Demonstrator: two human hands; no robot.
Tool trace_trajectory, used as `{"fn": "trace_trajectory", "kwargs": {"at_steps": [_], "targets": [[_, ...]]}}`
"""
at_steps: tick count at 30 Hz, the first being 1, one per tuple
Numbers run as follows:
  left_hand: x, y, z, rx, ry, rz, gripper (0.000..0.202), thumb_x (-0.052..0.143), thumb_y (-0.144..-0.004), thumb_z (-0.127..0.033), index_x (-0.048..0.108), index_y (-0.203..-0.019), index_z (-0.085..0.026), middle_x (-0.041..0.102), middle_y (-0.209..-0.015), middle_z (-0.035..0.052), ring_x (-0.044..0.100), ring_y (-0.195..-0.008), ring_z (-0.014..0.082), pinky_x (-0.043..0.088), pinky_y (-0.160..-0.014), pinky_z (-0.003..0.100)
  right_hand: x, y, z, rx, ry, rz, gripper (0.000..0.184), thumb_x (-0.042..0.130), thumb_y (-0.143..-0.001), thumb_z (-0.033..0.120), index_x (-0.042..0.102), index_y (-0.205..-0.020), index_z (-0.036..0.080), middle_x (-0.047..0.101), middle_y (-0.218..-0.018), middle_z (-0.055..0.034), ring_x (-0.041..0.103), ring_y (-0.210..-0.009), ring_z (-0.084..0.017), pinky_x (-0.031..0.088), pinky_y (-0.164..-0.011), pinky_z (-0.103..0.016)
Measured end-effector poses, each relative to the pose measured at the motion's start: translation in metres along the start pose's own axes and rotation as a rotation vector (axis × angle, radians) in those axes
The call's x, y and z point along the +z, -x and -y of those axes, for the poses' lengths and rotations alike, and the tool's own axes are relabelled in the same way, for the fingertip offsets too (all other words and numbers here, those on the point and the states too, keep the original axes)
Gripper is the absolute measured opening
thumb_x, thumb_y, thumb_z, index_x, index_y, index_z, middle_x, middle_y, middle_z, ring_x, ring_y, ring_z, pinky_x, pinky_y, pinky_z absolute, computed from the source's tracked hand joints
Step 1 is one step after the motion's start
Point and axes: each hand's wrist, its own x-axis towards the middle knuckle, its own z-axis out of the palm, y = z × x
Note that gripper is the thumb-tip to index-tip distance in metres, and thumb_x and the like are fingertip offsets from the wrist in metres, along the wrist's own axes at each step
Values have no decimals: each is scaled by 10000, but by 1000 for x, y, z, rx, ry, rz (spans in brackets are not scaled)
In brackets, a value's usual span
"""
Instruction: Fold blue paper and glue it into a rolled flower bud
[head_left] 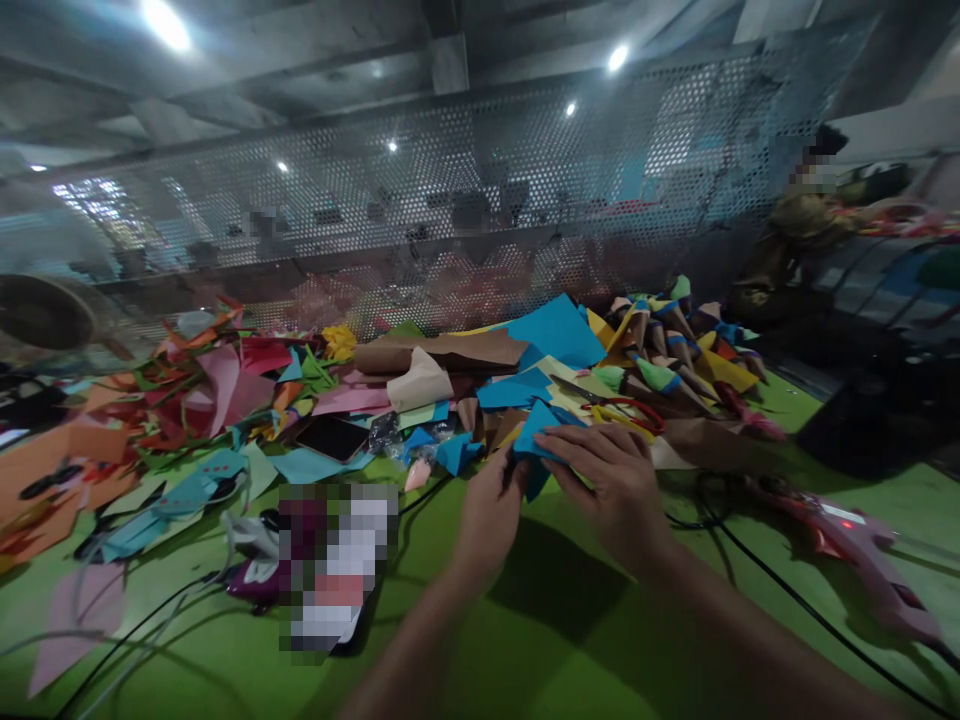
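Observation:
A piece of blue paper (537, 428), bent into a folded shape, is held above the green table in front of me. My left hand (491, 500) grips its lower left side, the thumb against the paper. Over the right side lie the fingers of my right hand (611, 480), pressing on the blue paper from above. Just behind my hands are red-handled scissors (630, 408) on pale paper. Left of my left hand sits a smaller folded blue paper piece (456, 455).
A pink hot glue gun (862, 560) lies at the right with its cable. A phone (345, 570) and a purple device (259, 580) stand at left. Coloured paper scraps (225, 380) and rolled paper cones (667, 345) pile behind. A perforated metal screen (450, 220) rises beyond; a person (802, 220) is at far right.

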Motion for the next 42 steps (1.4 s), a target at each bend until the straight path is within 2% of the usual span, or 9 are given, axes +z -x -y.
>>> {"fn": "trace_trajectory", "kwargs": {"at_steps": [4,9,14,18,23,27,32,37,42], "targets": [[-1,0,6,-12,-95,-12,267,513,-933,-318,707,-1070,-196,724,-1045,88,636,-902,254,457,-922,365,1,0,3,-11,41,21,241,615,-925,236,722,-1127,312,752,-1062,-17,636,-964,-250,412,-846,-423],[-2,2,5,58,-204,-11,264,499,-940,-297,695,-1103,-228,728,-1029,84,642,-939,261,440,-948,370,2,1,4,-38,43,50,248,606,-934,219,699,-1146,308,762,-1042,-11,670,-931,-224,389,-847,-406],[-4,3,6,60,-270,-46,245,487,-931,-241,708,-1037,-241,728,-980,80,638,-989,276,428,-971,372,4,2,1,-30,56,100,205,612,-933,249,699,-1118,266,765,-1018,-23,672,-924,-236,393,-847,-401],[-5,4,8,116,-320,-23,270,524,-918,-234,681,-1136,-252,723,-1089,94,633,-1036,287,432,-968,373,4,2,2,-49,38,98,243,622,-919,220,673,-1154,259,758,-1044,-31,664,-937,-242,404,-845,-397],[-3,4,6,177,-536,51,319,419,-981,-231,626,-1222,-224,701,-1179,102,642,-1038,264,462,-919,379,4,1,4,-44,-51,62,224,616,-917,160,690,-1098,270,764,-999,-6,671,-904,-212,434,-830,-369],[-3,3,5,186,-535,46,291,428,-985,-240,648,-1174,-222,720,-1112,93,654,-992,254,478,-884,357,4,2,5,-34,-56,24,189,620,-917,163,708,-1051,263,762,-971,-7,666,-886,-206,446,-819,-364],[-3,3,6,177,-500,55,297,411,-976,-201,651,-1150,-201,713,-1107,101,649,-1004,250,476,-903,355,6,2,4,-2,-74,68,122,633,-915,208,718,-991,250,750,-987,-20,663,-912,-216,445,-844,-386],[-3,2,6,165,-523,70,288,418,-951,-178,661,-1106,-196,712,-1096,109,639,-1028,256,463,-938,365,6,2,3,57,-109,105,94,623,-915,223,714,-932,236,749,-928,-23,659,-883,-223,445,-807,-377],[-5,0,7,147,-489,98,291,407,-925,-148,655,-1068,-202,707,-1051,96,623,-1020,250,451,-946,369,-1,-2,2,168,-293,171,139,579,-945,298,704,-945,236,750,-930,-21,668,-872,-211,449,-795,-350]]}}
